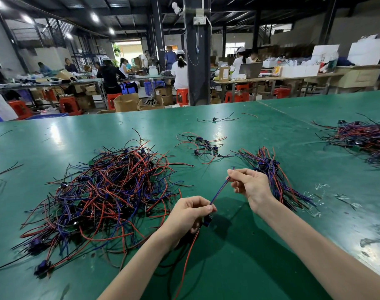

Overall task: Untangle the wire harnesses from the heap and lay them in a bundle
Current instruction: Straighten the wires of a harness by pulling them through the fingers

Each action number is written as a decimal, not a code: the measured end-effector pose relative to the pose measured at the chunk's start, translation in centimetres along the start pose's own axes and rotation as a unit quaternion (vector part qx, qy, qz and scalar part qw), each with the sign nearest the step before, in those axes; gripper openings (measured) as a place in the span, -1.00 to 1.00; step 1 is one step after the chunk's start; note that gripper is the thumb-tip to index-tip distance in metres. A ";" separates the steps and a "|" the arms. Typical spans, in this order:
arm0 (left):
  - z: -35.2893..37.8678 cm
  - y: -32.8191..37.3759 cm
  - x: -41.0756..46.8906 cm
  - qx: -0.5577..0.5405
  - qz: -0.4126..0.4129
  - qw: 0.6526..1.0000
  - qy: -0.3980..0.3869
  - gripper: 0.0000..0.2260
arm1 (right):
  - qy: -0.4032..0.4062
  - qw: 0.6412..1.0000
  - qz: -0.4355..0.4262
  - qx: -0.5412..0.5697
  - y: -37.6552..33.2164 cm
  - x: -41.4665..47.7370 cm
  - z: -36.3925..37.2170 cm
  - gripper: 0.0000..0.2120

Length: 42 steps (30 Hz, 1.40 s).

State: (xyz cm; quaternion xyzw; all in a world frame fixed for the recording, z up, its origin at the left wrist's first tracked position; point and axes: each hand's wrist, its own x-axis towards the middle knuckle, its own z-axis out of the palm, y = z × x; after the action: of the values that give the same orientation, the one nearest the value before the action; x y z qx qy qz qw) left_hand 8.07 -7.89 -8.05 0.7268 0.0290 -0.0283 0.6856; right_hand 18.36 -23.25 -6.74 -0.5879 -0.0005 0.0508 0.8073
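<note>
The left hand (191, 213) and right hand (247, 185) pinch one blue-and-red wire harness (220, 191) between them, so the task looks barely begun: a small straightened bundle of red and blue wires (271, 176) is laid out, while the big tangled heap of red, blue and black wires (102, 191) remains.

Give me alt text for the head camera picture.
The left hand and right hand pinch one blue wire stretched between them over a green table. A tangled heap of wires lies to the left, a neater bundle to the right.

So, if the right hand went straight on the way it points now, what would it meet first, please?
Probably the small loose group of harnesses ahead-left of the right hand, which pinches a wire; the heap lies further left. Depth is unclear.
</note>
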 end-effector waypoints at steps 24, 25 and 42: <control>0.4 1.1 -0.6 -0.006 -0.023 1.000 0.020 -0.86 | 0.006 1.000 -0.009 -0.012 0.1 -0.4 0.3 -0.84; 0.3 1.1 -0.6 -0.006 -0.024 1.000 0.018 -0.86 | 0.004 1.000 -0.008 -0.011 0.1 -0.3 0.2 -0.84; 0.0 1.0 -0.7 -0.021 -0.012 1.000 -0.002 -0.83 | -0.068 0.993 0.078 0.051 -0.2 -0.3 0.3 -0.92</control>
State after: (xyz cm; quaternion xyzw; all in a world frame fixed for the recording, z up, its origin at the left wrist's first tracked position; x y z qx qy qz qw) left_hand 7.41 -8.00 -6.94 0.7118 0.0375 -0.0375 0.7004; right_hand 18.05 -23.08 -6.48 -0.5393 -0.0069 0.1538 0.8279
